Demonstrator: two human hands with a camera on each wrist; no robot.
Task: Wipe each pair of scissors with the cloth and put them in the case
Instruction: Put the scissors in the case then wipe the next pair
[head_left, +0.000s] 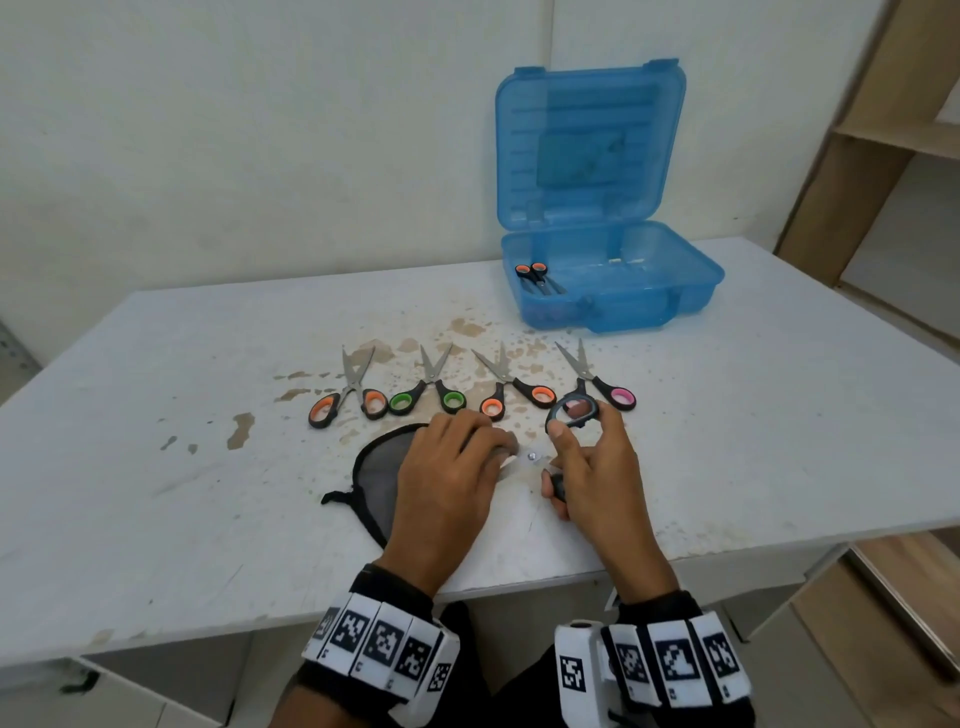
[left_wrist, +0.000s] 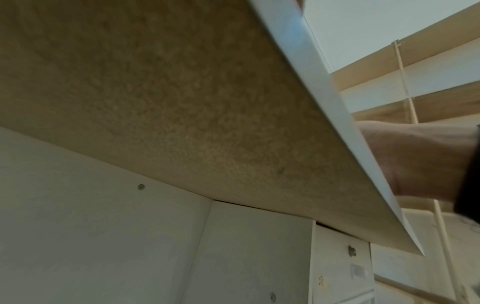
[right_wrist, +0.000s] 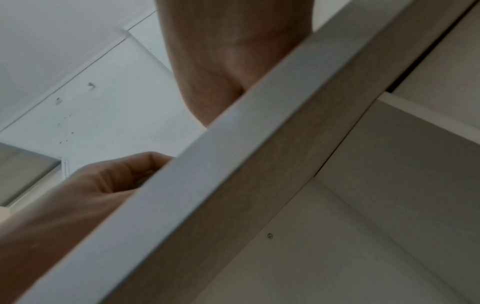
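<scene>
In the head view my left hand (head_left: 493, 441) curls over a dark grey mesh cloth (head_left: 379, 467) and holds it on the blades of a black-handled pair of scissors (head_left: 555, 413). The blades are hidden under that hand. My right hand (head_left: 561, 457) grips the scissors' handles, thumb against the upper ring. Behind my hands lies a row of scissors: orange-handled (head_left: 348, 400), green-handled (head_left: 428, 395), a second orange-handled pair (head_left: 514, 389) and pink-handled (head_left: 597, 384). The open blue case (head_left: 675, 296) at the back right holds one orange-handled pair (head_left: 537, 275).
The white table (head_left: 156, 415) is stained brown around the scissors. A wooden shelf unit (head_left: 857, 156) stands at the right. Both wrist views show only the table's front edge (left_wrist: 324, 102) (right_wrist: 207, 174), its underside and bare wrists, with no fingers visible.
</scene>
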